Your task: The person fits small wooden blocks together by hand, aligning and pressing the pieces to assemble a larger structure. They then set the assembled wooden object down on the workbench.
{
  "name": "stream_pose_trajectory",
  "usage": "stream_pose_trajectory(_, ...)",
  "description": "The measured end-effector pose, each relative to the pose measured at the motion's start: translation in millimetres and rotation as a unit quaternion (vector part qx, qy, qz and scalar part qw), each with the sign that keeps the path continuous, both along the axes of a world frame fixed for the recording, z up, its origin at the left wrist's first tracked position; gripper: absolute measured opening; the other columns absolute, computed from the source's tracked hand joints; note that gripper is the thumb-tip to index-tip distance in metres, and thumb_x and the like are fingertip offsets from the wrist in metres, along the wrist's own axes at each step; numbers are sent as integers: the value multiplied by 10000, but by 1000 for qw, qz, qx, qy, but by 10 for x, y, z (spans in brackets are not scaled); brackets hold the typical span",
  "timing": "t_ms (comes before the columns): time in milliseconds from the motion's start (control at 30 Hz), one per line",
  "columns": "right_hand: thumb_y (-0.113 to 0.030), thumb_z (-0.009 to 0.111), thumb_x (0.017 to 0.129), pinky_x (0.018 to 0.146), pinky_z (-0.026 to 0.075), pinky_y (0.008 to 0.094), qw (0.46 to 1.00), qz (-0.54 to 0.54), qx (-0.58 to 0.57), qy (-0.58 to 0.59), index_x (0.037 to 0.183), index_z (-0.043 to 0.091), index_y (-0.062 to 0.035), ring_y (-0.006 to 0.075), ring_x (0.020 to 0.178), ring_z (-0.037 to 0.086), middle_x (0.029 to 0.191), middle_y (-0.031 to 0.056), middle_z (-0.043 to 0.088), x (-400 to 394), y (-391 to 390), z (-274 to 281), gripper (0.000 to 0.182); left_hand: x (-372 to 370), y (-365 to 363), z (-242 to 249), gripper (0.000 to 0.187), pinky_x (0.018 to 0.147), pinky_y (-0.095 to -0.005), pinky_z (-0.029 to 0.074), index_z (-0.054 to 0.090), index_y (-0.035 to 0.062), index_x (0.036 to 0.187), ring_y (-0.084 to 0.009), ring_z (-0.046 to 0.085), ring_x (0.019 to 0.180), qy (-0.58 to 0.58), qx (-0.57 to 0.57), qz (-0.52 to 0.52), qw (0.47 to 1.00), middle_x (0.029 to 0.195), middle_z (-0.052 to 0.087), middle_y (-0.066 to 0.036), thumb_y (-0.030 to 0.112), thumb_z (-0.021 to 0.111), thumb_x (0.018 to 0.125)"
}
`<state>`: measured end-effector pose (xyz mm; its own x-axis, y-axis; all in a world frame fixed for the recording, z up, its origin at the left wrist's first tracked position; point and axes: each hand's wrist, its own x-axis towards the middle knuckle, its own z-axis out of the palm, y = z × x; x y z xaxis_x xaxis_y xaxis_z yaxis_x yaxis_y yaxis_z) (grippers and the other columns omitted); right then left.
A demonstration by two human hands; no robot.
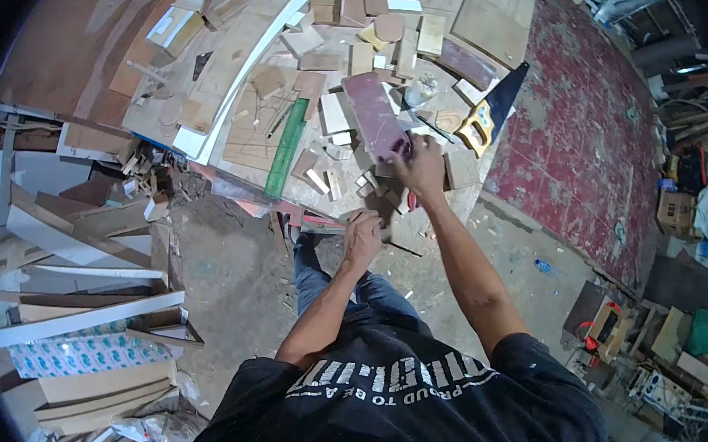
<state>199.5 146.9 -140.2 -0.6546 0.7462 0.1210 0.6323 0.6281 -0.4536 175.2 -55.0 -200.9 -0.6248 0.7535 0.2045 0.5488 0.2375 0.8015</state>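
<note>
My right hand (pixel 418 167) is over the near right part of the workbench, fingers bent at the near end of a reddish-brown board (pixel 373 112). Something dark shows at its fingertips, too small to name. A small red object (pixel 412 200) lies just below that wrist. My left hand (pixel 363 237) is at the bench's near edge with its fingers curled; what they hold, if anything, is hidden. A thin dark strip (pixel 405 249) sticks out to its right. Small wood offcuts (pixel 317 181) lie between the hands and a green ruler (pixel 287 148).
A handsaw with a yellow handle (pixel 479 129) lies at the bench's right edge. Beside the board stands a clear jar (pixel 420 92). Many wood blocks cover the bench top (pixel 237 154). Scrap boards (pixel 84 280) are piled on the floor at left, and clutter fills the right side.
</note>
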Motion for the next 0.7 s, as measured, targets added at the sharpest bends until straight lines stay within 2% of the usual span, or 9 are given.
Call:
stream_pose_trajectory(67, -403, 742, 761, 876, 440, 549, 996, -1, -1, -92, 1320, 434, -2, 400, 1093, 537, 1194, 225, 538, -373, -190, 187, 753, -14, -39, -112, 133, 823, -401, 490, 680, -29, 856, -314, 614, 923, 57, -32, -3, 998, 919, 669, -185, 9, 642, 734)
stream_pose_trajectory(167, -416, 764, 723, 894, 409, 601, 989, -11, -21, -145, 1377, 368, -12, 405, 1145, 514, 1238, 218, 520, -608, -124, -8, 864, 50, -40, -383, 202, 768, -358, 474, 665, -36, 890, -281, 599, 868, -258, 106, -1, 960, 877, 626, -170, 114, 532, 870)
stream_pose_trajectory(300, -318, 736, 753, 891, 458, 522, 977, -60, -200, -32, 1350, 403, 3, 375, 1082, 567, 1208, 225, 555, -568, -63, 130, 755, -10, -24, 14, 119, 762, -430, 474, 682, 16, 822, -347, 596, 894, -149, -32, 15, 988, 857, 647, -152, 21, 590, 746)
stream_pose_trajectory(367, -232, 652, 827, 831, 519, 396, 863, -6, -442, 245, 1319, 445, 14, 277, 899, 638, 1078, 160, 629, -291, 87, -63, 587, 0, 3, 13, 115, 755, -435, 473, 677, 14, 815, -353, 595, 896, -67, -12, 15, 998, 862, 645, -157, 24, 585, 746)
stream_pose_trajectory(400, -183, 628, 855, 789, 528, 360, 733, -44, -613, 292, 1323, 439, 27, 229, 873, 639, 1046, 123, 644, -80, 55, 49, 547, 3, 7, -2, 112, 747, -441, 472, 672, 12, 808, -358, 593, 898, 19, 9, 12, 1000, 866, 643, -162, 27, 580, 746)
stream_pose_trajectory(467, -148, 612, 874, 754, 528, 322, 653, -67, -639, 402, 1308, 441, 40, 214, 863, 642, 1006, 116, 658, 356, -167, 88, 503, -24, -14, -5, 101, 755, -447, 476, 665, 6, 794, -365, 589, 905, 5, -53, -7, 999, 877, 643, -164, 18, 587, 731)
stream_pose_trajectory(567, -123, 600, 892, 712, 537, 394, 923, -57, -303, 231, 1277, 447, 44, 288, 783, 666, 896, 175, 667, 1034, -843, 671, 447, -25, 8, 36, 99, 760, -469, 472, 658, -11, 798, -390, 588, 860, -9, 27, -13, 1000, 871, 641, -176, 38, 595, 738)
stream_pose_trajectory(600, -116, 599, 892, 692, 532, 432, 966, -43, -175, 185, 1278, 440, 41, 340, 759, 672, 863, 224, 664, 1216, -1117, 780, 446, -19, 0, 30, 99, 760, -469, 472, 658, -11, 798, -390, 588, 860, -7, 28, -17, 999, 871, 641, -176, 38, 595, 738)
stream_pose_trajectory(700, -193, 593, 906, 618, 481, 501, 980, -72, -186, -6, 1339, 361, 42, 471, 734, 627, 809, 307, 611, 1631, -1707, 517, 544, 10, -7, -11, 106, 744, -462, 474, 659, -19, 810, -369, 596, 804, 2, 36, -4, 999, 823, 625, -181, 48, 581, 782)
